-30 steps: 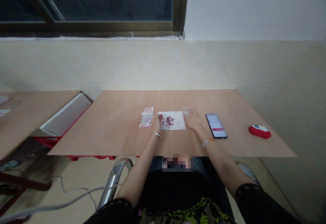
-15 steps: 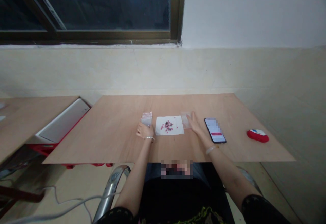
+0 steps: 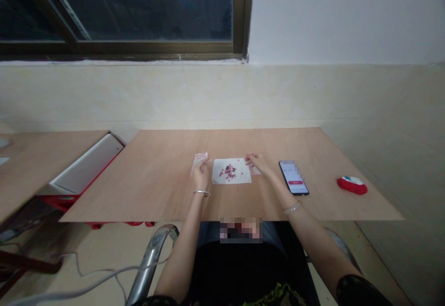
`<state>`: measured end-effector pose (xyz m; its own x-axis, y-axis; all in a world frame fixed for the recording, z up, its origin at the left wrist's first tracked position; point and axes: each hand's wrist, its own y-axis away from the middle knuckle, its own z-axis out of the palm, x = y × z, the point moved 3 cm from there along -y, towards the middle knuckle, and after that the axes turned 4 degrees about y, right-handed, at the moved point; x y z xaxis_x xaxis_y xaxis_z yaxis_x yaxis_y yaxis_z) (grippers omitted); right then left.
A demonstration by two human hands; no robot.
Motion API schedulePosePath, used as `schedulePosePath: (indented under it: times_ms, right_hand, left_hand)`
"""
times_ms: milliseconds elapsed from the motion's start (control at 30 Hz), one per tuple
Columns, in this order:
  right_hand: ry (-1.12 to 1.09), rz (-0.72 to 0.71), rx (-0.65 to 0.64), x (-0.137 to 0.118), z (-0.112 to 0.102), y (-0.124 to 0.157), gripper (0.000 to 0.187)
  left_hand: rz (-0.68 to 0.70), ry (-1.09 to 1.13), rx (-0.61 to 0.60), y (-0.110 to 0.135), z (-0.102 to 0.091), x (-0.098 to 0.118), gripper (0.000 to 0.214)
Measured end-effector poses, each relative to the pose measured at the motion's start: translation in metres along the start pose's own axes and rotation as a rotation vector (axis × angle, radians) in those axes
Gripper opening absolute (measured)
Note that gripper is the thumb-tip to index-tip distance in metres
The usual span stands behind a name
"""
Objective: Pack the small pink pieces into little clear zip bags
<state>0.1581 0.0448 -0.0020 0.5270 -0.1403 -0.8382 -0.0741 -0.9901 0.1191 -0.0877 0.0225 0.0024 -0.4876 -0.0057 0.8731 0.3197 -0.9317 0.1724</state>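
Note:
A white sheet [image 3: 217,178] lies flat on the table, with a small heap of pink and dark bits [image 3: 230,171] on it. Just left of the sheet, my left hand [image 3: 200,176] is raised beside a clear zip bag [image 3: 200,156] with pinkish stripes; its fingers look loosely apart, and nothing shows in them. My right hand [image 3: 258,162] reaches over the sheet's right edge with fingers stretched leftward. Partly under that hand lies a second clear bag [image 3: 256,172].
A phone [image 3: 294,178] with a lit screen lies right of my right hand. Farther right is a red object with a white top [image 3: 352,185]. The wooden table [image 3: 139,176] backs onto a tiled wall. Another table [image 3: 45,157] stands at the left, and a cable [image 3: 104,276] hangs below.
My left hand has turned and lifted off the striped bag. My right hand has moved left from the clear bag to the sheet's right edge.

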Motion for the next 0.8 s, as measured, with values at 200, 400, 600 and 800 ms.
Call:
schedulePosePath:
  times_ms: [200,400,600,800]
  right_hand:
    - [-0.544,-0.008,-0.596,-0.034,0.024,0.023,0.035]
    - [-0.658,-0.014,-0.699,-0.031,0.009,0.037,0.021]
    - [-0.589,0.080,-0.733,-0.026,0.008,0.040,0.018]
    - [-0.689,0.035,-0.604,-0.032,0.003,0.037,0.021]
  left_hand:
    - [0.482,-0.614,-0.502,0.040,0.040,-0.001,0.033]
    - [0.658,-0.843,-0.633,0.056,0.047,-0.004,0.042]
    - [0.513,-0.706,-0.623,0.053,0.042,-0.007,0.034]
    - [0.323,-0.560,-0.666,0.055,0.045,0.003,0.034]
